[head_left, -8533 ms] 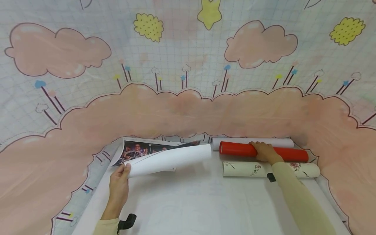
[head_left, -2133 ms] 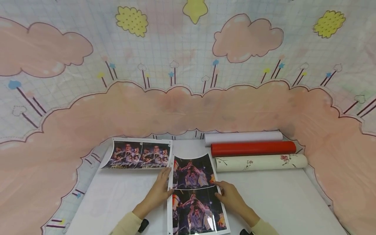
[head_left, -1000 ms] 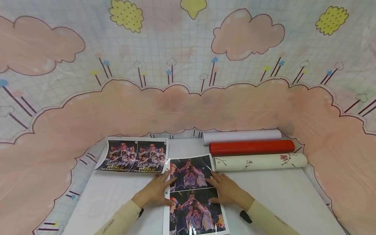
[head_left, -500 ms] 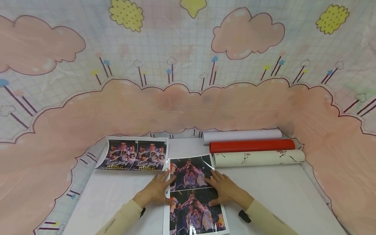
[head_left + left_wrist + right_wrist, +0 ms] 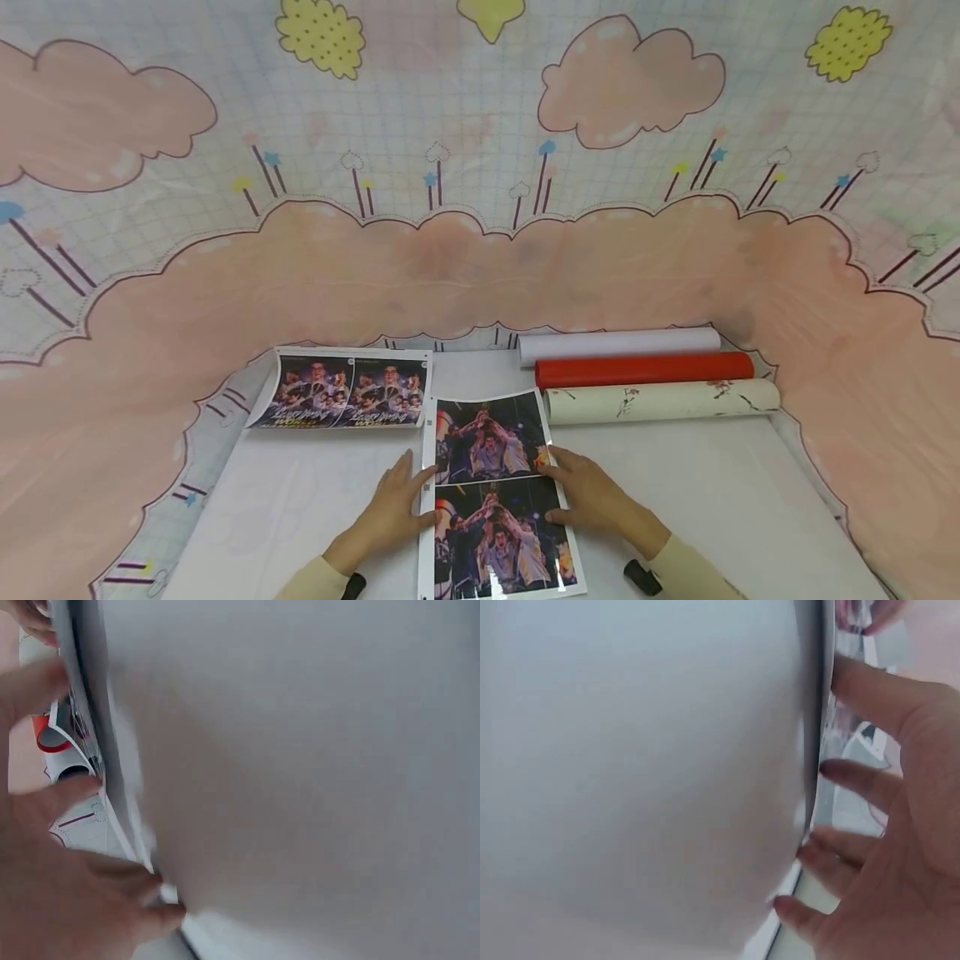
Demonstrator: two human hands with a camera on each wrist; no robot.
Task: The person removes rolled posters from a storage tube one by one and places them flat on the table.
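A glossy poster [image 5: 491, 533] with two stacked pictures of people raising a trophy lies lengthwise in the middle of the table. At its left edge my left hand [image 5: 390, 508] has its fingers spread, thumb and forefinger tips at the white border. My right hand [image 5: 596, 496] touches the opposite edge, thumb and fingertips over the border. Seen close in the left wrist view, fingers [image 5: 64, 802] line the sheet's side. On the other side, the right wrist view has fingers [image 5: 859, 780] fairly straight, tips along the edge.
A second poster [image 5: 348, 392] with lettering lies at the back left, its left side curling up. At the back right lie a white roll [image 5: 622, 344], a red roll [image 5: 645, 368] and a cream floral roll [image 5: 667, 402], whose left end meets the middle poster. Patterned cloth [image 5: 450, 275] surrounds the white table.
The middle poster came in unrolled after I held a curled sheet at the left. In the last half second both hands slid outward off its pictures to the edges. The floral roll shifted slightly back.
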